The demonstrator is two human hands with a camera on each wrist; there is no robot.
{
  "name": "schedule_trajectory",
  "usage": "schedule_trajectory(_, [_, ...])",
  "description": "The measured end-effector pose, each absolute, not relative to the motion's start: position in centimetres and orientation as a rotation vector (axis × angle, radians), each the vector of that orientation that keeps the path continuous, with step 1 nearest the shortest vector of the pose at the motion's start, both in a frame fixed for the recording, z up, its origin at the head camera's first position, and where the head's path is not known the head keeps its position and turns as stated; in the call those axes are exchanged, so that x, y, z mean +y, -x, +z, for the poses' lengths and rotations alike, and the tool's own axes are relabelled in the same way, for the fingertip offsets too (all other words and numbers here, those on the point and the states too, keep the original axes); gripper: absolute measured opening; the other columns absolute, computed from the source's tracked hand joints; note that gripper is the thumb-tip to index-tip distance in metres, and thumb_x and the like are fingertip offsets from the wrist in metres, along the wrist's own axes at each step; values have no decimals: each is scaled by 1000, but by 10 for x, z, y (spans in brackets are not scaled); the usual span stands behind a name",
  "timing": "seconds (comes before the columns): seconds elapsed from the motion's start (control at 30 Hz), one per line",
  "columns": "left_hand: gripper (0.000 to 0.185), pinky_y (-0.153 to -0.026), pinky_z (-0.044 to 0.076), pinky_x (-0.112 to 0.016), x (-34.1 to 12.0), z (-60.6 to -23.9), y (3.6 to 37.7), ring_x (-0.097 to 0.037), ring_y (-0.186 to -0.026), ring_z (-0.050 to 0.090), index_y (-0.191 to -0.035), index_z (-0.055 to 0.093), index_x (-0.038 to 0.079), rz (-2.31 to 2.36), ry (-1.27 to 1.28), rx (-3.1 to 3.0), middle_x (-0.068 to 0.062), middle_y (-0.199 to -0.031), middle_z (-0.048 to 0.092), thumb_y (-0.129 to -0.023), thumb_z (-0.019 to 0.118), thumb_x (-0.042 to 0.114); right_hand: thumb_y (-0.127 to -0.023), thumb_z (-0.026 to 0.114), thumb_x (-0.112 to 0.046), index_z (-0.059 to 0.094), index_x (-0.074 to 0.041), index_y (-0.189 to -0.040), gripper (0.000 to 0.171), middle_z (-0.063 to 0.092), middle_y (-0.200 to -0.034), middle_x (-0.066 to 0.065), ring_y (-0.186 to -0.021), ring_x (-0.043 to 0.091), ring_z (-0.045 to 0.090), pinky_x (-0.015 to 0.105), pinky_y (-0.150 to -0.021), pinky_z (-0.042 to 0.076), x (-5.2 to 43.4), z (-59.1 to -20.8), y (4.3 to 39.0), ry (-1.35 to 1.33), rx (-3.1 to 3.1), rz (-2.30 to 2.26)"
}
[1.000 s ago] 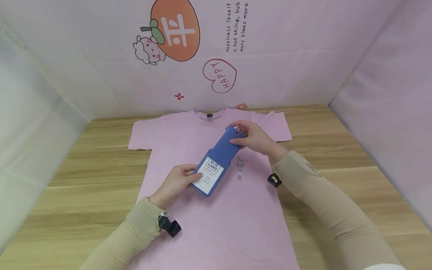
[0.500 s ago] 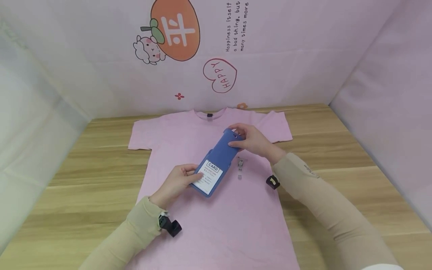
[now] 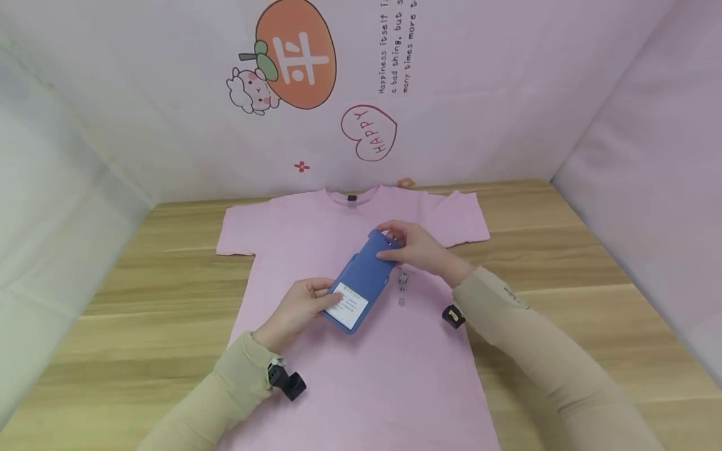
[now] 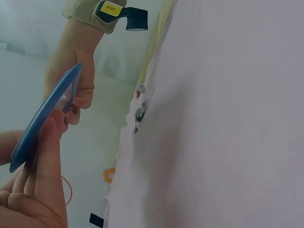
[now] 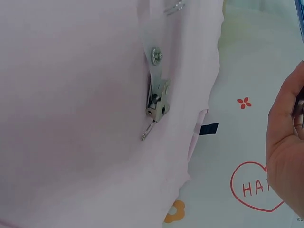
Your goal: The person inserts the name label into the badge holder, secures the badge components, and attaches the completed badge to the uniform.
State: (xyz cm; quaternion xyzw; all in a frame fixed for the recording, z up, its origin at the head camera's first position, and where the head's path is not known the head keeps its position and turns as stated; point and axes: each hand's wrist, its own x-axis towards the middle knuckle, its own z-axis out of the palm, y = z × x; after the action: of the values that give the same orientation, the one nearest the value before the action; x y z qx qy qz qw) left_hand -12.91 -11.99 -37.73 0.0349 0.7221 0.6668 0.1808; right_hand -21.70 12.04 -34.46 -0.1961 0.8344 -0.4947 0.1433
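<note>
I have the flat, blue, plastic-looking card holder (image 3: pixel 363 279) slanted above the pink fabric T-shirt (image 3: pixel 366 388), apart from the cloth. My left hand (image 3: pixel 299 307) pinches its lower end, thumb laid over the white, rectangular printed card (image 3: pixel 352 307); my right hand (image 3: pixel 423 250) pinches the slotted upper end, though I cannot tell how every finger behind it lies. My worry is where the blue upper part meets the wider lower part: pushed off-line, I judge it could jam at the side edges or catch the card and buckle it. That left thumb bearing on the card could also drag it askew. Should either pinch slacken while the other pushes, the holder may twist and drop. The small, silvery metal clip (image 5: pixel 158 99) lies on the shirt near my right hand; a low sweep of that hand could knock it away.
</note>
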Motion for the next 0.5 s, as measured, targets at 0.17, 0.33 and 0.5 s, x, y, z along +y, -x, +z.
schedule_trajectory(0.17, [36, -72, 56, -20, -121, -379, 129, -4, -75, 66, -122, 50, -17, 1891, -108, 2028, -18, -100, 71, -91, 55, 1, -83, 71, -7, 51, -4, -130, 52, 60, -95, 12, -72, 12, 59, 32, -68, 58, 118, -348, 216, 585, 2406, -1412])
schedule_trajectory(0.33, [36, -72, 55, -20, -121, -379, 130, -3, -75, 66, -122, 50, -17, 1898, -106, 2024, -15, -98, 72, -92, 56, 2, -82, 71, -7, 51, -2, -129, 51, 61, -91, 11, -70, 11, 58, 31, -66, 56, 117, -349, 216, 622, 2398, -1410])
schedule_trajectory(0.5, [38, -74, 55, -20, -121, -378, 131, -3, -78, 65, -125, 49, -14, 1894, -94, 2044, -19, -104, 69, -93, 56, 5, -82, 71, -6, 51, -2, -130, 52, 60, -91, 11, -70, 11, 58, 29, -64, 56, 115, -349, 215, 612, 2414, -1411])
